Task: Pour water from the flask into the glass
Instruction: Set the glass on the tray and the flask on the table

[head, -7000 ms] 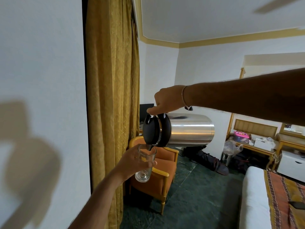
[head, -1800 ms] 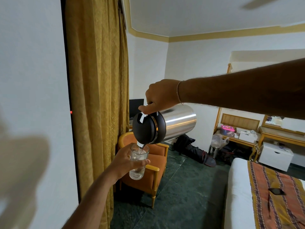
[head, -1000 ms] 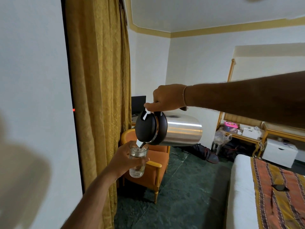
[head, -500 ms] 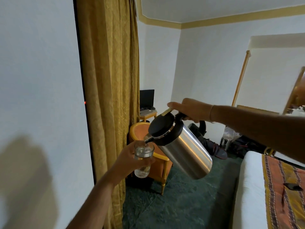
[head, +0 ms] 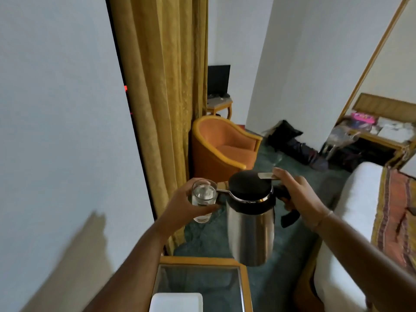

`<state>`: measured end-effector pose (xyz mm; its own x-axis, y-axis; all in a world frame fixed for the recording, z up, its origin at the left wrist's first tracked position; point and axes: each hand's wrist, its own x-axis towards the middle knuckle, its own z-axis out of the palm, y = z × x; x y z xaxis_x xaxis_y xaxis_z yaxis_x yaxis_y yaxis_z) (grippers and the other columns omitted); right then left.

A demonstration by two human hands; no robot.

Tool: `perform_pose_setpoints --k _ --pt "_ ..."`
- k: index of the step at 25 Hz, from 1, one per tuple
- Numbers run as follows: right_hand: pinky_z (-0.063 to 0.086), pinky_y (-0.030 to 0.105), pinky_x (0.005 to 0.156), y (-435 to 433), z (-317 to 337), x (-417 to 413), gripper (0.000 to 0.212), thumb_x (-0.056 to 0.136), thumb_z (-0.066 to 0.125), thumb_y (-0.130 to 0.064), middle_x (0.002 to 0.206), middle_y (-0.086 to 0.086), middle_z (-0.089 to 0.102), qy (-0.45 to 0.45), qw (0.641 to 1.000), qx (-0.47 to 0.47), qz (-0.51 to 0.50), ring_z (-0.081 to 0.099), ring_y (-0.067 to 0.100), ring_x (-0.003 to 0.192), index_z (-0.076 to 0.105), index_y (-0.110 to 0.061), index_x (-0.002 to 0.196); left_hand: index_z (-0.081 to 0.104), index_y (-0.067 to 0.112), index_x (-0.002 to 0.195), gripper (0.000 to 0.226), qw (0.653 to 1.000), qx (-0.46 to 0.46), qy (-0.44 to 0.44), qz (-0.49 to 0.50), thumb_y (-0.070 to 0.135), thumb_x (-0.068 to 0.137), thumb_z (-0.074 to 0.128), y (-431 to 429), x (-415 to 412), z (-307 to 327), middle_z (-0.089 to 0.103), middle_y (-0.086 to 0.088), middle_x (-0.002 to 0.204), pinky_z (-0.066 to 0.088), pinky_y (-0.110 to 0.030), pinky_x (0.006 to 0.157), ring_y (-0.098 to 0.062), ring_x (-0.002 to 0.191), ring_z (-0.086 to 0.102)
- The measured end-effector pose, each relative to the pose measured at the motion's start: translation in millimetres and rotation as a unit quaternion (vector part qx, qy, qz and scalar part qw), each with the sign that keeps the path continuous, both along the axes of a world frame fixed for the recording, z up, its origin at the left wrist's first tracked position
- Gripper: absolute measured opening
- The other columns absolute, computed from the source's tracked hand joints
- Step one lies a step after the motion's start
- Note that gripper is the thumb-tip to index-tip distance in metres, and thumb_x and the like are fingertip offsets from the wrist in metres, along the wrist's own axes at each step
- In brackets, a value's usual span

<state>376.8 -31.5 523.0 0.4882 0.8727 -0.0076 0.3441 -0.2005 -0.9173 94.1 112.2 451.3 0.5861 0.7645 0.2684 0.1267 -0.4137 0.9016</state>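
A white wall point(head: 56, 109) fills the left side, and a gold curtain point(head: 162, 86) is hung beside it, reaching down toward the green floor point(head: 292, 255). At the bottom edge a glass-topped side table with a wooden frame point(head: 244, 287) is seen, and a white object point(head: 176, 302) is laid on its near end.

The left hand point(head: 180, 210) is raised in front of the curtain and is wrapped around the glass point(head: 202, 200), which is held upright with water in it. Just beside the glass, to its right, the flask point(head: 251, 224) is held in the air by the right hand point(head: 295, 197), whose fingers are closed around the black handle while the thumb is rested on the silver lever by the black lid. The steel body is kept close to upright, tilted only slightly, and the small spout is pointed at the glass rim; whether the two touch cannot be told. No stream of water is seen between them.

Behind the hands an orange armchair point(head: 222, 149) is placed near the curtain, and a dark screen point(head: 218, 81) is set on a small stand farther back. At the far right a bed point(head: 351, 221) is covered with white sheets and a striped spread
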Motion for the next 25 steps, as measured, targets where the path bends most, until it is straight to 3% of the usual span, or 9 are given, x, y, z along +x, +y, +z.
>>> perform_pose_setpoints --k 2,4,6,10,13,16,19,23,25 --pt "0.037 0.028 0.044 -12 -50 -5 0.088 0.081 0.06 -0.076 0.062 0.011 0.043 0.058 0.998 -0.013 -0.032 0.036 0.02 0.05 0.062 0.012 0.074 0.066 0.054 0.125 0.07 0.998 -0.031 0.041 0.021 0.066 0.063 0.096 -3 -7 -35 0.074 0.034 0.124 0.058 -0.009 0.09 0.009 0.118 0.069" --pt "0.04 0.03 0.046 -24 -97 -16 0.073 0.078 0.06 -0.077 0.063 0.014 0.045 0.096 0.993 -0.018 -0.064 0.038 0.022 0.052 0.066 -0.007 0.06 0.057 0.075 0.118 0.068 0.995 -0.07 0.064 0.042 0.066 0.063 0.097 -5 -14 -76 0.066 0.052 0.115 0.05 0.004 0.079 0.024 0.111 0.063" --pt "0.048 0.039 0.048 -31 -147 -27 0.08 0.078 0.06 -0.08 0.061 0.015 0.047 0.115 0.988 -0.034 -0.096 0.043 0.026 0.053 0.069 -0.002 0.065 0.05 0.087 0.112 0.071 0.989 -0.1 0.085 0.073 0.067 0.062 0.096 -6 -24 -124 0.066 0.053 0.105 0.046 0.009 0.071 0.024 0.105 0.064" --pt "0.05 0.062 0.047 -38 -258 -43 0.112 0.071 0.06 -0.091 0.062 0.035 0.053 0.106 0.984 -0.072 -0.125 0.051 0.035 0.058 0.063 0.021 0.082 0.059 0.056 0.13 0.088 0.974 -0.14 0.141 0.105 0.092 0.053 0.081 -13 -49 -226 0.069 0.036 0.118 0.05 -0.001 0.081 0.004 0.11 0.069" --pt "0.05 0.068 0.05 -48 -344 -54 0.106 0.075 0.059 -0.088 0.055 0.034 0.056 0.105 0.976 -0.095 -0.164 0.053 0.036 0.05 0.063 0.018 0.071 0.055 0.047 0.134 0.081 0.958 -0.153 0.206 0.127 0.074 0.065 0.09 -19 -67 -301 0.065 0.023 0.128 0.048 -0.006 0.08 -0.002 0.104 0.065" --pt "0.049 0.064 0.047 -61 -429 -65 0.094 0.081 0.059 -0.084 0.048 0.023 0.055 0.108 0.966 -0.106 -0.208 0.052 0.04 0.043 0.06 0.008 0.059 0.052 0.051 0.131 0.077 0.942 -0.166 0.259 0.135 0.051 0.071 0.1 -28 -78 -381 0.064 0.02 0.128 0.051 -0.01 0.076 -0.01 0.106 0.065" --pt "0.045 0.058 0.045 -71 -497 -73 0.084 0.088 0.058 -0.075 0.047 0.029 0.044 0.082 0.962 -0.109 -0.237 0.043 0.036 0.042 0.048 -0.002 0.047 0.051 0.051 0.13 0.075 0.928 -0.177 0.295 0.143 0.046 0.073 0.1 -43 -81 -449 0.063 0.016 0.13 0.052 -0.012 0.073 -0.016 0.111 0.064" --pt "0.047 0.066 0.049 -81 -564 -81 0.067 0.095 0.053 -0.058 0.053 0.024 0.046 0.103 0.946 -0.106 -0.288 0.047 0.029 0.051 0.055 -0.004 0.055 0.057 0.043 0.132 0.072 0.912 -0.194 0.316 0.172 0.035 0.076 0.101 -60 -82 -523 0.066 0.011 0.132 0.05 -0.011 0.077 -0.017 0.115 0.063" --pt "0.046 0.06 0.047 -83 -588 -82 0.06 0.095 0.052 -0.059 0.054 0.013 0.046 0.118 0.938 -0.101 -0.311 0.046 0.027 0.052 0.057 -0.012 0.058 0.059 0.037 0.132 0.07 0.907 -0.202 0.325 0.177 0.032 0.077 0.101 -67 -83 -553 0.069 0.006 0.134 0.054 -0.016 0.084 -0.018 0.117 0.064"
